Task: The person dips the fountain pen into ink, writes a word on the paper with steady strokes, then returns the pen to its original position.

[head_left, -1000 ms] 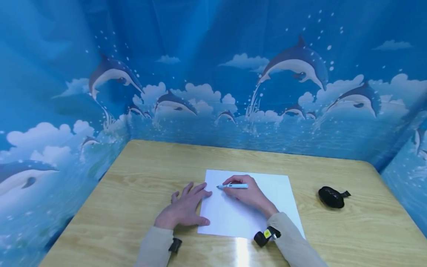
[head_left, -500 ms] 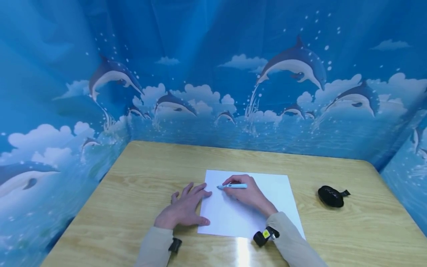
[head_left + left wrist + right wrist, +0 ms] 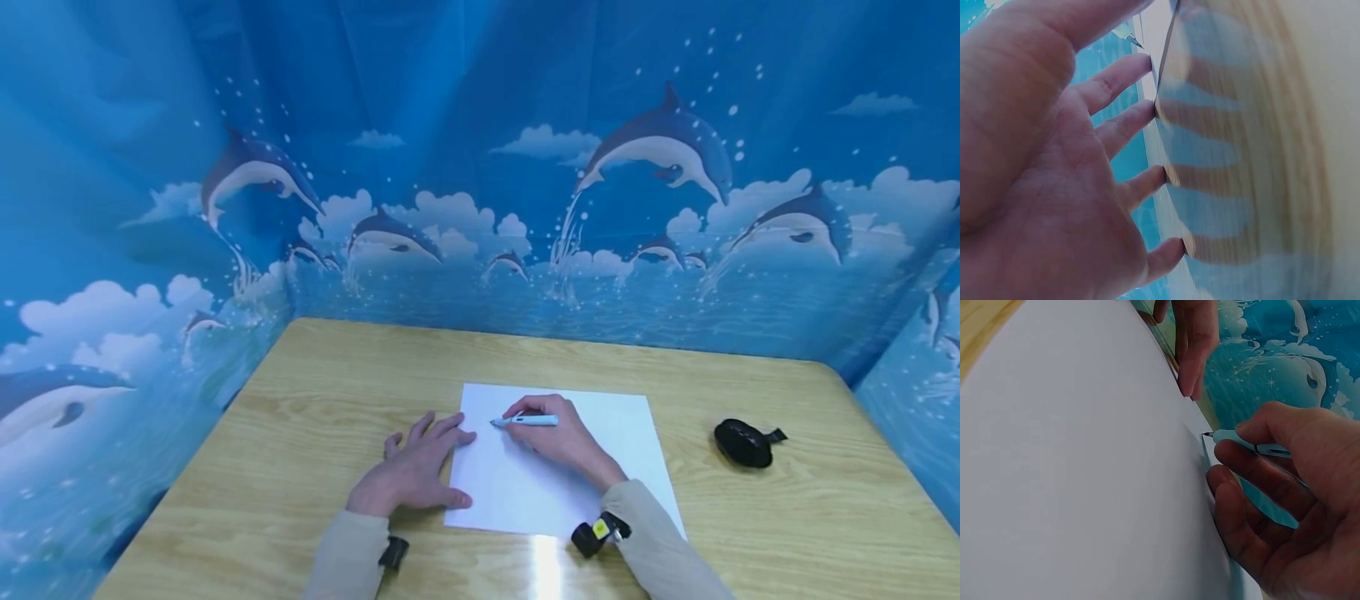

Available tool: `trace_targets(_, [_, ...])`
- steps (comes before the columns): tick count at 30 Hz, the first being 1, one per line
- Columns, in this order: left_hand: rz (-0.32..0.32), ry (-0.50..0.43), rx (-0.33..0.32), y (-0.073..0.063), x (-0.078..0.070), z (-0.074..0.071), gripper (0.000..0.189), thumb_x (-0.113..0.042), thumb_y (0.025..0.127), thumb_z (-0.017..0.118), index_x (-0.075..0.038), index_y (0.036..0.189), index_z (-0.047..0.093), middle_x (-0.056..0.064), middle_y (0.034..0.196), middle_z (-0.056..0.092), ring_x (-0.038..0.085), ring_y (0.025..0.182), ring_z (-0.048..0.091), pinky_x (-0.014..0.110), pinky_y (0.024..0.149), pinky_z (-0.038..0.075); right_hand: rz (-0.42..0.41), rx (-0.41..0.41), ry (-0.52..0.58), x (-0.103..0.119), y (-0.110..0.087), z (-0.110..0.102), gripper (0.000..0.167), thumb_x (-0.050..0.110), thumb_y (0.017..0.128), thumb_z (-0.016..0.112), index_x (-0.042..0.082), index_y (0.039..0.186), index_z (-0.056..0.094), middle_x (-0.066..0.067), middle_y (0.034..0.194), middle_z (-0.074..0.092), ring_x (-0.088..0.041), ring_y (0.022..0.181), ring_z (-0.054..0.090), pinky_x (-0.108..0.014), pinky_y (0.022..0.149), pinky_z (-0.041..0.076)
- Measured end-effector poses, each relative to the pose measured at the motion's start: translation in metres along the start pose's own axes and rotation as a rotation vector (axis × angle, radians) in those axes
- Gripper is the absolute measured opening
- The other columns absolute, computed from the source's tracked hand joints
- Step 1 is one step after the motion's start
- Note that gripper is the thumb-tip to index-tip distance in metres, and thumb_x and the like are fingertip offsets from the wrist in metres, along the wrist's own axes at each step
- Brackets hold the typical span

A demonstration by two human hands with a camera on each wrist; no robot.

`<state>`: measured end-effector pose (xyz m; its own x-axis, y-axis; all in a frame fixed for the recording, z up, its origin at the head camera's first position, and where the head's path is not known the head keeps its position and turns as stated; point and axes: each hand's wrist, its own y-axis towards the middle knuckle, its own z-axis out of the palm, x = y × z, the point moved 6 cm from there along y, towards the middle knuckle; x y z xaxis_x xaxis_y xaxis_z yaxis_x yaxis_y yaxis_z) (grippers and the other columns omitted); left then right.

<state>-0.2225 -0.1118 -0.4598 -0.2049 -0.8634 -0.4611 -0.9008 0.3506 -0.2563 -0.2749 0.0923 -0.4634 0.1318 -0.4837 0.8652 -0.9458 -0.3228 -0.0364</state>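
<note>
A sheet of white paper [image 3: 495, 492] lies on the wooden table. My right hand [image 3: 558, 432] rests over it, pinching a light blue fountain pen [image 3: 538, 420] between thumb and fingers. The pen slants low, its dark nib [image 3: 1208, 434] right at the paper's surface in the right wrist view. No clear marks show on the sheet. My left hand [image 3: 412, 473] lies spread at the paper's left edge, with index fingertip and thumb on the sheet and the other fingers reaching onto the wood. In the left wrist view its fingertips [image 3: 1159, 175] touch the glossy tabletop.
A black rounded object with a short strap [image 3: 744, 443] sits on the table [image 3: 337, 367] to the right of the paper. Behind and at the sides hangs a blue curtain [image 3: 450, 183] printed with dolphins. A small black camera [image 3: 588, 539] is strapped at my right wrist.
The pen and my right hand have shifted very slightly to the right over the sheet. My left hand and the paper stay where they were.
</note>
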Motion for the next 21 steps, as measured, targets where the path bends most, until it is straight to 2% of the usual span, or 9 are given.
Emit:
trace_targets(11, [-0.002,-0.011,0.002,-0.0002,0.0005,-0.0004,0.082,-0.050,0.076,0.087,-0.029,0.148,0.053,-0.002,0.170,0.029,0.041,0.158,0.015,0.080,0.117,0.012,-0.004,-0.001,0.001,0.0024,-0.0032,-0.0028,0.011,0.021,0.092,0.073,0.021,0.102,0.079,0.001,0.105,0.076,-0.014,0.080,0.065,-0.030,0.066,0.054])
trace_targets(17, [0.007,-0.010,-0.003,-0.0001,0.0010,0.0000,0.083,-0.051,0.076,0.087,-0.029,0.148,0.053,-0.002,0.170,0.029,0.041,0.158,0.015,0.080,0.117,0.013,-0.018,-0.011,-0.024,0.0027,-0.0042,-0.0044,0.011,0.021,0.092,0.073,0.021,0.101,0.079,0.003,0.102,0.076,-0.013,0.081,0.064,-0.028,0.070,0.052])
trace_targets(21, [0.014,-0.008,-0.005,-0.0007,0.0017,-0.0001,0.084,-0.051,0.075,0.087,-0.029,0.148,0.053,-0.002,0.170,0.029,0.041,0.158,0.015,0.080,0.117,0.012,-0.017,-0.017,-0.033,0.0012,-0.0053,-0.0053,0.011,0.021,0.092,0.073,0.022,0.101,0.079,0.003,0.104,0.077,-0.014,0.090,0.067,-0.031,0.076,0.054])
